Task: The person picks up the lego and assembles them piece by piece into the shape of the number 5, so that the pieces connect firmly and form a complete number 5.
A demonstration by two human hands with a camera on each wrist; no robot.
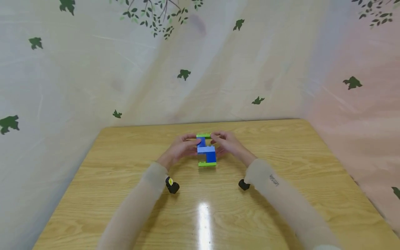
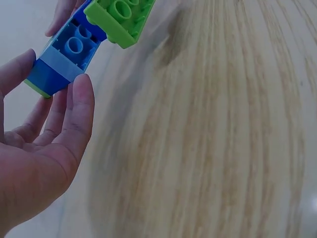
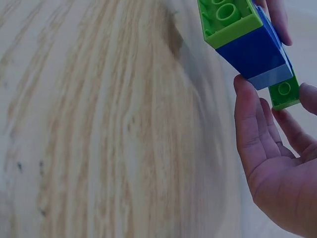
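Both hands hold up a figure of toy building bricks, stacked in an S shape, over the table. At its centre sits a light blue brick [image 1: 206, 149]. Blue bricks [image 1: 211, 157] stand below right and above left of it, and thin green bricks [image 1: 207, 164] cap both ends. My left hand [image 1: 180, 149] grips the upper blue brick, thumb on its near face. On the other side, my right hand [image 1: 230, 145] has thumb and fingers about the top green brick's end, another fingertip at the light blue brick [image 3: 271, 78]. Hollow undersides of a green brick [image 2: 121, 17] show in the left wrist view.
Beneath is a wooden table [image 1: 218, 205] with a bright reflection near its front. A pale cloth backdrop [image 1: 212, 62] with leaf and bird prints stands behind and beside it. Black wrist devices [image 1: 172, 186] hang under both sleeves.
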